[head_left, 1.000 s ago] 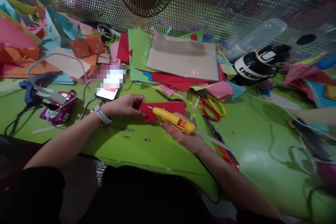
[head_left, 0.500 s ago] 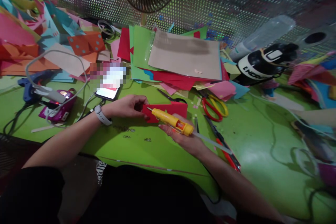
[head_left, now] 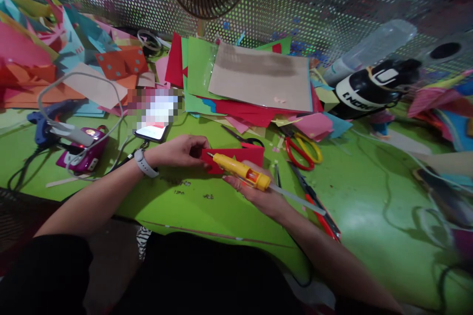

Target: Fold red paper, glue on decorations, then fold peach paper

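My left hand point(head_left: 185, 151), with a pale band on its wrist, pinches the left end of a piece of red paper point(head_left: 254, 156). My right hand point(head_left: 258, 194) grips a yellow glue gun point(head_left: 234, 165), its nozzle pointing left over the paper near my left fingers. A translucent glue stick point(head_left: 297, 199) juts from the back of the gun. Part of the red paper is hidden behind the gun and my right hand. Small dark bits point(head_left: 208, 197) lie on the green table point(head_left: 221, 221) just below the paper.
Dark-handled scissors point(head_left: 254, 141), red-and-yellow-handled scissors point(head_left: 299, 155) and a red-and-black tool point(head_left: 320, 214) lie close by. A phone point(head_left: 153, 130), a purple power block point(head_left: 83, 150) and a blue glue gun point(head_left: 42, 128) sit left. Stacked paper point(head_left: 258, 76) and a black bottle point(head_left: 369, 91) stand behind.
Almost nothing differs. Both hands, the red paper and the yellow glue gun hold nearly the same positions, with only a very slight shift of the view.
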Action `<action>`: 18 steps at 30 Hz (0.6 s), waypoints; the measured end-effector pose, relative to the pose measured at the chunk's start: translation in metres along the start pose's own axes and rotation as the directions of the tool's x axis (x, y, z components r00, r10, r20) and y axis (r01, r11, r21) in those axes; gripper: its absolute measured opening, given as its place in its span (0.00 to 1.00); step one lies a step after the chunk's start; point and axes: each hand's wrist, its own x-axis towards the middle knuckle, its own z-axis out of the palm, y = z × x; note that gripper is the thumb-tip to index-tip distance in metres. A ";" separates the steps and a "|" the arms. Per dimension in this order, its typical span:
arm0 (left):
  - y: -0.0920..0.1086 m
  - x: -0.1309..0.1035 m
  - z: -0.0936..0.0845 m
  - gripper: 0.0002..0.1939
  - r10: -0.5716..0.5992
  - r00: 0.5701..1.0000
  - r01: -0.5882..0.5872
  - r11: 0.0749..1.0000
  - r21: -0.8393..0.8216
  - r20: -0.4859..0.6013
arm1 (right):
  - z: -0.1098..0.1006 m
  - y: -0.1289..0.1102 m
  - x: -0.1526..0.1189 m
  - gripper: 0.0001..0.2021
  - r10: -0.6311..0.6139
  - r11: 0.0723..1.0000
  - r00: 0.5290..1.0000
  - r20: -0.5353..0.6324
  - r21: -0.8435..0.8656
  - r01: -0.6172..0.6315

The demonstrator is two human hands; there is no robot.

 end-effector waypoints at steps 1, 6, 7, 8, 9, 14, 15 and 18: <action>0.000 0.000 0.000 0.12 -0.003 1.000 0.003 1.000 0.004 -0.001 | 0.000 0.000 0.000 0.19 0.012 1.000 1.000 0.004 0.013 -0.012; 0.002 -0.001 0.000 0.12 -0.002 1.000 0.002 1.000 0.021 -0.005 | 0.000 -0.002 0.000 0.19 0.017 1.000 1.000 0.000 0.013 -0.017; 0.003 -0.001 0.000 0.12 -0.001 1.000 0.001 1.000 0.026 -0.005 | 0.000 -0.002 0.000 0.19 0.018 1.000 1.000 0.001 0.010 -0.018; 0.003 -0.001 0.000 0.12 -0.001 1.000 0.001 0.999 0.032 -0.007 | 0.000 -0.002 0.000 0.18 0.019 1.000 1.000 0.003 0.008 -0.019; 0.004 -0.001 0.000 0.12 -0.002 1.000 0.003 0.999 0.039 -0.009 | 0.000 -0.002 0.000 0.18 0.021 1.000 1.000 0.004 0.006 -0.021; 0.005 -0.002 0.000 0.11 -0.007 1.000 0.007 0.998 0.058 -0.008 | -0.001 -0.002 0.000 0.17 0.024 1.000 1.000 0.010 -0.008 -0.024; 0.004 -0.002 0.000 0.11 -0.005 1.000 0.006 0.998 0.061 -0.005 | 0.000 -0.002 0.000 0.17 0.023 1.000 1.000 0.012 -0.007 -0.023; 0.003 -0.001 -0.001 0.12 -0.001 1.000 0.001 0.998 0.063 0.000 | 0.000 -0.002 0.000 0.17 0.023 1.000 1.000 0.003 -0.003 -0.023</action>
